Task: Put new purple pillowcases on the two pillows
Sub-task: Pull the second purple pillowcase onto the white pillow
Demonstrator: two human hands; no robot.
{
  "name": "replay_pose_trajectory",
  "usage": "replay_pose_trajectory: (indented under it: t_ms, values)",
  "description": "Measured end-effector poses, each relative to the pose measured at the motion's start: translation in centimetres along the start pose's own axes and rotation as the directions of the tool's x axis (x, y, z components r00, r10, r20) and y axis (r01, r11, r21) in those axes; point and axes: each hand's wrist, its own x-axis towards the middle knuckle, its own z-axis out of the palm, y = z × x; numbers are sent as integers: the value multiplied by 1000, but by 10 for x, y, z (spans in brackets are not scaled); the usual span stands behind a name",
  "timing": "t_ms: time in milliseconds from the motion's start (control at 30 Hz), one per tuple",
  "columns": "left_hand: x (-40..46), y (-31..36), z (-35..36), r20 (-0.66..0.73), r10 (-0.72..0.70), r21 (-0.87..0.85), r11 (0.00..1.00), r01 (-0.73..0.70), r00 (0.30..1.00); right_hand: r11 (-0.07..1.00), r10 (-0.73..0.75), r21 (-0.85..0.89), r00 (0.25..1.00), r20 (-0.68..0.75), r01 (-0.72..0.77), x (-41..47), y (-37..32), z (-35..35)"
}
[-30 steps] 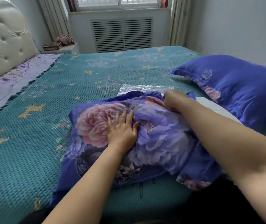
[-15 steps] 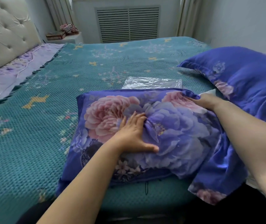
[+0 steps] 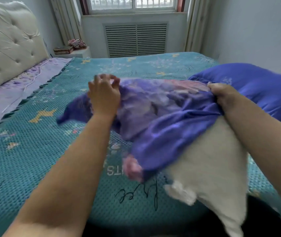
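Head camera looks across a teal bedspread (image 3: 33, 159); tufted headboard (image 3: 8, 45) at ten o'clock, window (image 3: 132, 4) at twelve. Left hand (image 3: 103, 94) pinches the purple pillowcase (image 3: 162, 113), right hand (image 3: 221, 94) clutches its edge over the white pillow (image 3: 209, 165). Covered pillow (image 3: 259, 89) at two o'clock.

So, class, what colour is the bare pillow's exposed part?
White, seen in the head view: bare pillow.

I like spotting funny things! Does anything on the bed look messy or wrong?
Yes. The purple pillowcase is bunched up and covers only the far end of the white pillow, whose bare near end sticks out toward the person. The right hand grips its edge; the left hand is at its far end.
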Motion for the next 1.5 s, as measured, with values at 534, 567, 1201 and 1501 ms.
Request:
replay_pose_trajectory:
  t_ms: [534,567,1201,1501]
  values:
    - [-111,30,6,259,451,84,870,-485,854,1000,21,-4,999,31,-21,-48,88,57]
    - [-126,36,7,245,507,52,845,-533,827,999,7,39,997,81,-10,-51,89,58]
    - [-201,61,14,380,563,50,779,-625,734,994,-33,-108,974,-224,9,-85,135,-68]
    - [-183,43,4,313,487,238,791,-564,815,404,140,-849,940,-311,-341,-76,180,-65]
